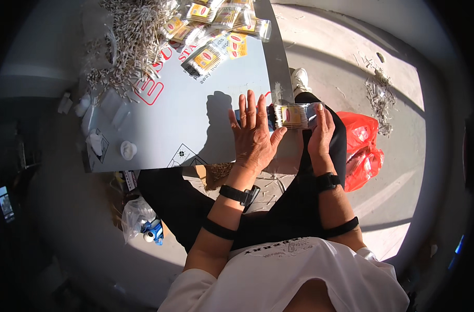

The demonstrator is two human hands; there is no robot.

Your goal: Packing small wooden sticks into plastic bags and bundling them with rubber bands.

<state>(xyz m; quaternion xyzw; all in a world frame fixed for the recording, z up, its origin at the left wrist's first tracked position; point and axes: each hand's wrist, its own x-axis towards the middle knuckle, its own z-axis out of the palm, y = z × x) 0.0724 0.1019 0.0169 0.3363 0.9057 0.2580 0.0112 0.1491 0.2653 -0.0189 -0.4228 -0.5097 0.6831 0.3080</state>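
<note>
A clear pack of cotton swabs (pixel 292 116) with a yellow label lies sideways at the table's right edge, partly over my leg. My right hand (pixel 321 138) is closed on the right end of its plastic sleeve. Fingers spread and stretched out, my left hand (pixel 253 136) is over the table with its palm down. Its thumb reaches the lower left corner of the pack, and the swab tips face that hand. Something dark blue shows behind the left fingers, too covered to make out.
Loose cotton swabs (pixel 130 47) are heaped at the table's far left. Several filled packs (pixel 206 58) lie beside them. Clear plastic boxes (pixel 112 106) and a small white cup (pixel 127 150) stand near the left edge. A red plastic bag (pixel 361 148) sits on the floor at right.
</note>
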